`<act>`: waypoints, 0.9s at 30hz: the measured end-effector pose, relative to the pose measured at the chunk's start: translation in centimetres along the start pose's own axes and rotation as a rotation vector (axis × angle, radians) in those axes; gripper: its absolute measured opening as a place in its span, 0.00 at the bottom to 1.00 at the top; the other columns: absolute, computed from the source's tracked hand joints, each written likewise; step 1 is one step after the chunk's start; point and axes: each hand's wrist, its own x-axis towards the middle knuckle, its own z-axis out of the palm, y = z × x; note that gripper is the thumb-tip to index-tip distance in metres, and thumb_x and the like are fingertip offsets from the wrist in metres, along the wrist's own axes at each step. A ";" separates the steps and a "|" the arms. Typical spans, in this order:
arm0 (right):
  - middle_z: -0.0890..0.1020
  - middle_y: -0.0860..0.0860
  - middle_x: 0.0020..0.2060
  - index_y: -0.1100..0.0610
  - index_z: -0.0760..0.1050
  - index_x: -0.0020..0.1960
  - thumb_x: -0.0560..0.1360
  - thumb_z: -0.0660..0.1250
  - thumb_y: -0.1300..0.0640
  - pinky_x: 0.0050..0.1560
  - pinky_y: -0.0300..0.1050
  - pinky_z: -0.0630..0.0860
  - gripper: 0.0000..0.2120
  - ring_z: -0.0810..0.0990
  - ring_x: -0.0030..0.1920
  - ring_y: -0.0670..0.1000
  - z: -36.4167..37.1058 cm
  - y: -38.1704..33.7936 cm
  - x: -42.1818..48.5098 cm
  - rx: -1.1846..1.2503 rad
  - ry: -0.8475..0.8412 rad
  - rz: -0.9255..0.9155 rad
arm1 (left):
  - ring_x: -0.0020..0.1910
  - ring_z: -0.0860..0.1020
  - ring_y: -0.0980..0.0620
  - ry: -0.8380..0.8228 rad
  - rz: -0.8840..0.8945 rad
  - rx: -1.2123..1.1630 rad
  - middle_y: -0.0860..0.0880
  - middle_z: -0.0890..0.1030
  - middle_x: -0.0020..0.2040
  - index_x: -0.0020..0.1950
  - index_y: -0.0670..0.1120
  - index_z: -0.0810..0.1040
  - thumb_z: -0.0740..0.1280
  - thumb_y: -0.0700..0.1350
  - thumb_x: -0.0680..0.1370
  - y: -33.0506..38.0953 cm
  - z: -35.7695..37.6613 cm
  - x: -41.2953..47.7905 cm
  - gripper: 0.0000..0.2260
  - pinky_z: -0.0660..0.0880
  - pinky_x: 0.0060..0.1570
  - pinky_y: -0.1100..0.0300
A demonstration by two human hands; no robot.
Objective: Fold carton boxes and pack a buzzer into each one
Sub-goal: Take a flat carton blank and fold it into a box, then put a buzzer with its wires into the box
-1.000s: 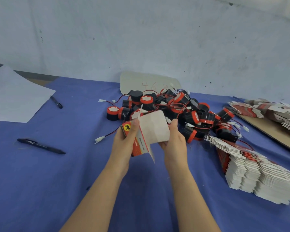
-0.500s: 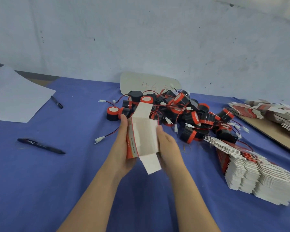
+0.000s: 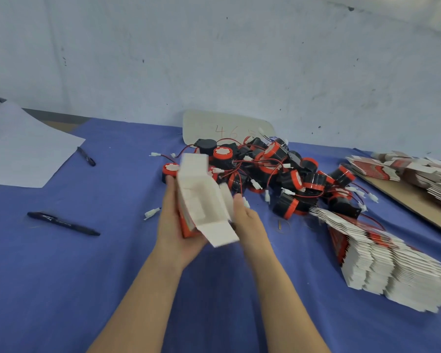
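At the far left a white sheet of paper lies over the edge of the blue-covered bench. Just right of it is a short dark pen, and nearer the person a longer black pen lies on the cloth, well apart from the hands.

In the middle, the left hand has its grip closed on a partly opened carton box, cradling its orange printed side from below and the left, with the thumb up along that side. The box is held above the bench, tilted, its white inside facing the camera and one white flap hanging loose at the near end. It is blurred, so the exact state of its folds is hard to tell. The right hand is at the box's right edge, fingers touching it; whether it grips the card or only presses against it I cannot tell.

Behind the box, a pile of black and orange buzzers with red wires and white plugs lies against a pale rounded card at the wall. To the right, a fanned stack of flat cartons lies on the cloth. Farther right, more flat cartons lie on a brown board.
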 end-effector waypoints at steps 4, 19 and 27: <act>0.80 0.50 0.49 0.56 0.76 0.57 0.82 0.53 0.49 0.48 0.52 0.74 0.17 0.76 0.46 0.54 0.2 1.1 0.8 -0.230 0.229 -0.091 | 0.54 0.80 0.51 0.217 0.313 -0.293 0.54 0.83 0.55 0.57 0.56 0.79 0.51 0.64 0.80 2.7 -0.8 0.5 0.21 0.77 0.47 0.57; 0.69 0.51 0.33 0.56 0.58 0.33 0.73 0.59 0.68 0.28 0.39 0.61 0.14 0.65 0.30 0.50 1.3 -1.0 -0.1 -1.261 -0.286 -0.074 | 0.52 0.80 0.53 0.383 0.355 -0.102 0.48 0.80 0.54 0.57 0.49 0.77 0.59 0.63 0.78 1.2 -1.2 1.2 0.20 0.79 0.48 0.58; 0.76 0.54 0.56 0.56 0.70 0.61 0.76 0.65 0.48 0.45 0.44 0.69 0.18 0.76 0.55 0.55 -3.3 -1.3 -0.9 -0.950 0.063 -0.003 | 0.52 0.82 0.54 0.352 0.363 0.023 0.53 0.85 0.47 0.52 0.51 0.79 0.59 0.62 0.79 0.5 -1.2 1.3 0.17 0.79 0.50 0.58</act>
